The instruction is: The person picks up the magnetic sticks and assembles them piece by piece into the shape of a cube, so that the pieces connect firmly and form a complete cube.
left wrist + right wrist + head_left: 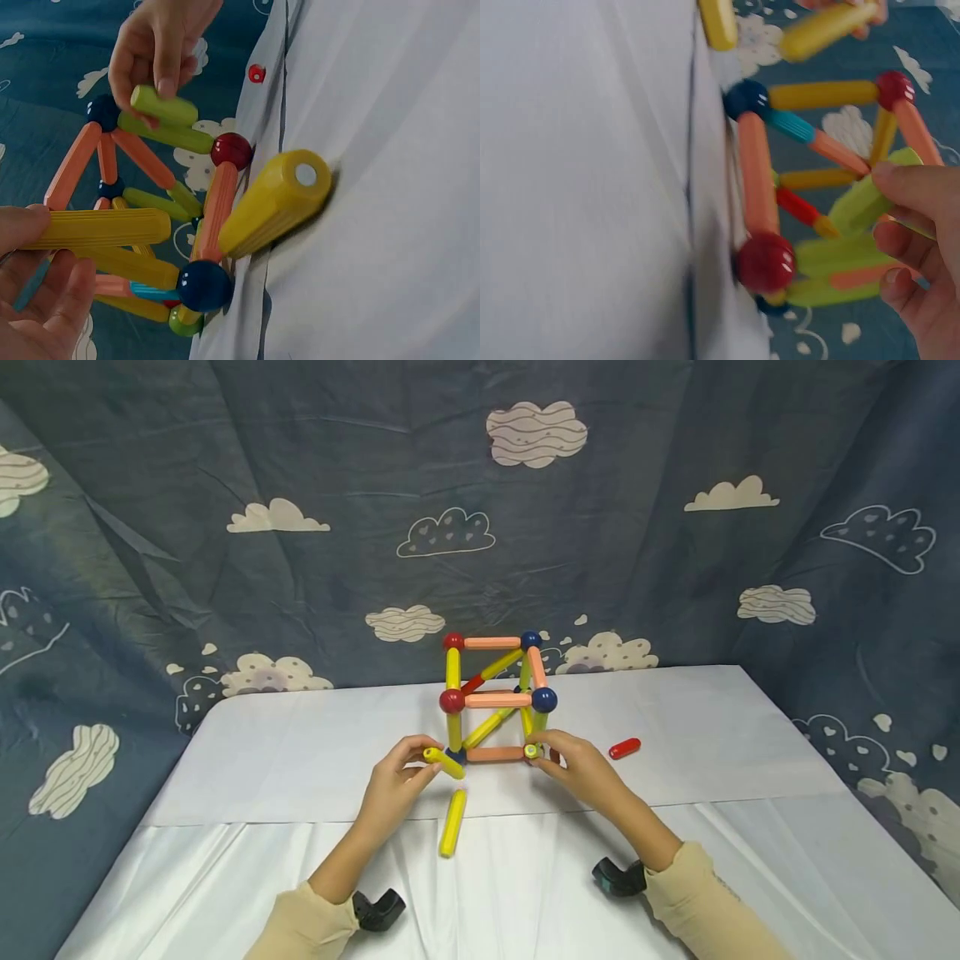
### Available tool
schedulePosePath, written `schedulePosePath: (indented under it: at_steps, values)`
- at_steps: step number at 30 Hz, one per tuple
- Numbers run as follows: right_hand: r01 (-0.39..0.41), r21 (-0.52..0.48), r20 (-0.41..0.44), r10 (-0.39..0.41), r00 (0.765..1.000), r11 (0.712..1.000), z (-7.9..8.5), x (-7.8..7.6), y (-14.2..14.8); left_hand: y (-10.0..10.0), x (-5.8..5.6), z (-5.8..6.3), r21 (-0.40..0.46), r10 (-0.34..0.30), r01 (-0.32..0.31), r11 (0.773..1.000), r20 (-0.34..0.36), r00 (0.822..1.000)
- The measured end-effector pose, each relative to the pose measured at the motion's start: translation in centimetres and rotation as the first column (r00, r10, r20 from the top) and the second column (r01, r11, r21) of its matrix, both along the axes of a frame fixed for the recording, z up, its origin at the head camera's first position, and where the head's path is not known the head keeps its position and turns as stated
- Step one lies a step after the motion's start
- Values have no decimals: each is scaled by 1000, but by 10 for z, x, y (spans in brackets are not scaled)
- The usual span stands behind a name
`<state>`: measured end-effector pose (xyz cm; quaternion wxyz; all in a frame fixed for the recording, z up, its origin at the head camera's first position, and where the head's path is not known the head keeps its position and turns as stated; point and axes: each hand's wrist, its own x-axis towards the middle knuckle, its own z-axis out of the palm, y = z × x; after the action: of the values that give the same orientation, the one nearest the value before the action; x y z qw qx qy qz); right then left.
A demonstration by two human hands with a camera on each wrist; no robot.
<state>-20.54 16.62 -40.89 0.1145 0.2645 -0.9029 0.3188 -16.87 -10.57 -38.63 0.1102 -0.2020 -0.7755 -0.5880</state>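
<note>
A frame of magnetic rods and balls (495, 701) stands mid-table, with orange, yellow and green rods joined by red and blue balls. My left hand (396, 781) pinches a yellow rod (105, 227) between thumb and fingers, just in front of the frame's lower left blue ball (205, 286). At the lower right, my right hand (581, 764) holds a short yellow-green rod (861, 204) close to the frame's upright. Whether that rod touches the frame I cannot tell. A loose yellow rod (452, 824) lies on the cloth before the frame.
A short red rod (625, 748) lies on the white-covered table (300, 760), right of the frame. Behind hangs a dark blue cloth (375, 452) with cloud prints. Black devices (378, 911) sit at both wrists, near the beige sleeves (311, 922).
</note>
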Motion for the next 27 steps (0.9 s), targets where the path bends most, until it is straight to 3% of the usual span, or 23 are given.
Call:
schedulePosePath:
  at_steps: [3, 8, 14, 18, 22, 25, 27]
  values:
    - [5, 7, -27, -5, 1000, 1000, -5, -5, -14, 5, -2, 1, 14, -3, 4, 1000, -40, 999]
    - [81, 94, -71, -74, 995, 992, -10, -11, -30, 13, -7, 0, 42, -22, 26, 999, -93, 995]
    - [143, 124, -67, -135, 989, 982, -15, -17, -35, 21, -14, -2, 70, -22, 30, 997, -116, 993]
    - [117, 68, -39, -114, 993, 991, -19, -19, -33, 28, -18, -1, 76, -27, 37, 996, -129, 991]
    - [51, -69, 36, -49, 998, 996, -24, -20, -33, 38, -29, -15, 80, -21, 32, 996, -138, 990]
    - [6, -185, 92, 11, 996, 983, -26, -20, -33, 45, -31, -18, 81, -19, 30, 996, -137, 990]
    - [-10, -239, 110, 37, 993, 971, -26, -20, -33, 48, -27, -12, 79, -18, 29, 996, -138, 990]
